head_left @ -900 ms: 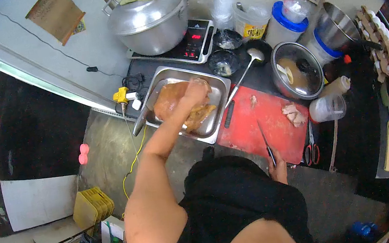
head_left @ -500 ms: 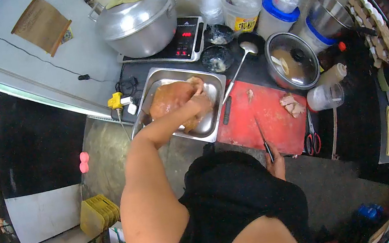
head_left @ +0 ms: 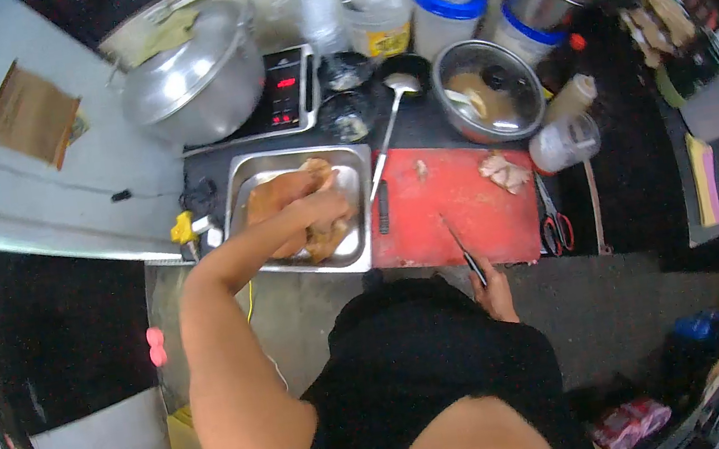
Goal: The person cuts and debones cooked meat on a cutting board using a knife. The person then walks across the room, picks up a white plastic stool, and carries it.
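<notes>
My left hand [head_left: 327,209] is inside a steel tray [head_left: 236,183], its fingers closed on a large piece of brown-skinned meat [head_left: 278,197]. Part of the meat is hidden beneath the hand and forearm. My right hand [head_left: 496,293] grips a knife [head_left: 473,265] by its dark handle, low over the near edge of a red cutting board [head_left: 420,230]. The blade points away from me across the board. A small heap of pale meat pieces [head_left: 505,174] lies near the board's far right corner, and a small scrap [head_left: 422,170] sits further left.
A ladle [head_left: 386,140] and a dark-handled utensil [head_left: 383,207] lie between tray and board. Red-handled scissors [head_left: 555,229] are at the board's right. Behind stand a large lidded pot [head_left: 197,82], an induction cooker [head_left: 287,97], a glass-lidded bowl [head_left: 488,92] and tubs [head_left: 447,17].
My view has shifted, so the counter sits further left in it. My left hand stays on the meat, where more of the near portion now shows. My right hand still holds the knife.
</notes>
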A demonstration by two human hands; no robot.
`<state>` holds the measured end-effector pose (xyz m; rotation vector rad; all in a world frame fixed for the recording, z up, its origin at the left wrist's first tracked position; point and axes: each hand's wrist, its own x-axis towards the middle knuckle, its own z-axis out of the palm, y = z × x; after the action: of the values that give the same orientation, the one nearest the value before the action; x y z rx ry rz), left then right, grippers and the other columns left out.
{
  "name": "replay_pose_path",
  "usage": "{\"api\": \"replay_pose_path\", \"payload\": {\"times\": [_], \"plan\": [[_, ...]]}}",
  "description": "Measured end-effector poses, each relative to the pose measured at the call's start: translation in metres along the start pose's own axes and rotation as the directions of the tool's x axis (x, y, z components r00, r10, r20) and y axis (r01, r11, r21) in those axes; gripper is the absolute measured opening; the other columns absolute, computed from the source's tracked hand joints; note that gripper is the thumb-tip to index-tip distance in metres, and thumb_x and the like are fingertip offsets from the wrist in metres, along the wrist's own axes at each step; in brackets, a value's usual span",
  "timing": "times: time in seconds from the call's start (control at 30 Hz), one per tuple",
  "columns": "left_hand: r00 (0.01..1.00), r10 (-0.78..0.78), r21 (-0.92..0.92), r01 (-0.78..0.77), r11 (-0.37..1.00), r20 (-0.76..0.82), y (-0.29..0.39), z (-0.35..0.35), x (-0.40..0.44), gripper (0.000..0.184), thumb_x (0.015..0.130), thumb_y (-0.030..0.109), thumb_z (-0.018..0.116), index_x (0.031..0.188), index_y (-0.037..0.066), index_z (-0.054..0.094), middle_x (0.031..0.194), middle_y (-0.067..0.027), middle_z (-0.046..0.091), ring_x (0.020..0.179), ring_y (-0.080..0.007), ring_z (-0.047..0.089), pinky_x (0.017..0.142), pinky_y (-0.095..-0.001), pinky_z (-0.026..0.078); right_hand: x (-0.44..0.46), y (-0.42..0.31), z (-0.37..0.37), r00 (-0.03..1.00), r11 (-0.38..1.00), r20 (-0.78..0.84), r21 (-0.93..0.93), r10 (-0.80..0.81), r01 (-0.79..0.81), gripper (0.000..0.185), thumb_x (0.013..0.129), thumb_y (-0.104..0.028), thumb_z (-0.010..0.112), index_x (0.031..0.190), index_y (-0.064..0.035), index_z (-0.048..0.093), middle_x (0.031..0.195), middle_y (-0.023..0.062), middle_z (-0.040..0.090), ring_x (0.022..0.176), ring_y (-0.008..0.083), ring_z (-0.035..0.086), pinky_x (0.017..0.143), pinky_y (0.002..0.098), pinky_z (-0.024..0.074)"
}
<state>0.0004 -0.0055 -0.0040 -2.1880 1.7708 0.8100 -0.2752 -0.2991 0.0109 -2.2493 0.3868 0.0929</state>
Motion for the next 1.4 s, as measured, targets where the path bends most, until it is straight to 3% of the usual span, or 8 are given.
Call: {"api": "replay_pose_path", "payload": {"times": [0.17, 0.4, 0.5, 0.6, 0.63, 0.93, 1.13, 1.4], "plan": [[0.968, 0.007, -0.21, -0.061, 0.976, -0.252, 0.003, 0.017, -0.02, 0.029, 0.054, 0.008, 0.069, 0.08, 0.014, 0.061, 0.08, -0.0036, 0.06, 0.088, -0.0262, 0.057, 0.104, -0.053, 0.022, -0.002, 0.008, 0.0, 1.0, 1.0, -0.023, -0.01, -0.004, 0.004, 0.036, 0.083, -0.008, 0.054, 0.119, -0.0117, 0.052, 0.089, 0.024, 0.06, 0.083, 0.0417, 0.059, 0.069, 0.0393, 0.0468], [0.884, -0.256, -0.581, -0.022, 0.813, -0.392, 0.016, -0.056, -0.056, 0.029, 0.059, 0.007, 0.074, 0.082, 0.007, 0.057, 0.077, -0.0036, 0.058, 0.079, -0.0189, 0.057, 0.077, -0.035, 0.044, 0.001, 0.012, -0.002, 0.998, 0.996, -0.048, 0.069, -0.046, 0.049, 0.038, 0.085, -0.007, 0.052, 0.122, -0.014, 0.049, 0.087, 0.0237, 0.06, 0.081, 0.0387, 0.061, 0.068, 0.0379, 0.047], [0.867, -0.317, -0.892, -0.261, 0.369, -0.384, 0.0, -0.051, -0.035, 0.023, 0.064, 0.004, 0.072, 0.082, 0.005, 0.058, 0.073, 0.0003, 0.056, 0.067, -0.0095, 0.052, 0.06, -0.0259, 0.043, 0.004, 0.013, -0.008, 0.997, 0.997, -0.028, 0.043, -0.066, 0.067, 0.038, 0.085, -0.006, 0.051, 0.122, -0.013, 0.049, 0.089, 0.023, 0.061, 0.081, 0.0365, 0.062, 0.069, 0.0362, 0.0468], [0.815, -0.391, -0.884, -0.286, 0.371, -0.428, 0.005, -0.074, -0.009, 0.022, 0.068, 0.004, 0.072, 0.085, 0.004, 0.057, 0.077, 0.0013, 0.058, 0.07, -0.0087, 0.054, 0.06, -0.0243, 0.046, 0.003, 0.016, -0.017, 0.998, 0.997, -0.045, 0.059, -0.038, 0.04, 0.036, 0.086, -0.007, 0.051, 0.121, -0.0114, 0.049, 0.09, 0.0226, 0.061, 0.084, 0.0369, 0.062, 0.071, 0.0371, 0.0469], [0.851, -0.452, -0.963, -0.255, 0.091, -0.268, 0.021, -0.088, -0.001, 0.023, 0.07, 0.004, 0.072, 0.089, 0.005, 0.057, 0.08, -0.0004, 0.06, 0.073, -0.0091, 0.057, 0.06, -0.0237, 0.049, 0.003, 0.017, -0.02, 0.999, 0.998, -0.04, 0.07, -0.003, 0.006, 0.036, 0.086, -0.007, 0.05, 0.121, -0.0107, 0.049, 0.091, 0.0225, 0.061, 0.085, 0.0371, 0.062, 0.072, 0.0376, 0.047], [0.874, -0.485, -0.78, -0.317, -0.539, -0.02, 0.102, -0.025, 0.182, 0.036, 0.08, 0.013, 0.066, 0.111, 0.001, 0.051, 0.096, -0.0112, 0.062, 0.081, -0.022, 0.065, 0.064, -0.0321, 0.057, -0.002, 0.04, -0.038, 0.957, 0.998, -0.284, 0.035, 0.058, -0.05, 0.038, 0.085, -0.006, 0.05, 0.122, -0.0094, 0.048, 0.095, 0.0252, 0.06, 0.09, 0.0401, 0.059, 0.075, 0.0407, 0.0466], [0.779, -0.603, -0.942, -0.052, -0.331, 0.169, 0.115, -0.028, 0.172, 0.027, 0.081, 0.016, 0.065, 0.103, 0.002, 0.057, 0.086, -0.0097, 0.064, 0.068, -0.0186, 0.065, 0.055, -0.0289, 0.055, -0.007, 0.035, -0.037, 0.961, 0.992, -0.247, 0.041, 0.122, -0.115, 0.042, 0.083, -0.004, 0.051, 0.124, -0.0143, 0.048, 0.093, 0.0236, 0.061, 0.089, 0.041, 0.058, 0.074, 0.0411, 0.0466], [0.63, -0.777, -0.976, -0.174, -0.129, -0.01, 0.1, -0.008, 0.151, 0.018, 0.079, 0.013, 0.066, 0.091, 0.001, 0.061, 0.078, -0.0111, 0.065, 0.062, -0.0165, 0.064, 0.05, -0.0273, 0.051, -0.001, 0.025, -0.026, 0.994, 0.997, -0.089, -0.05, -0.055, 0.051, 0.039, 0.083, -0.008, 0.054, 0.121, -0.0147, 0.05, 0.085, 0.0237, 0.06, 0.08, 0.042, 0.058, 0.069, 0.0444, 0.0456]]}}
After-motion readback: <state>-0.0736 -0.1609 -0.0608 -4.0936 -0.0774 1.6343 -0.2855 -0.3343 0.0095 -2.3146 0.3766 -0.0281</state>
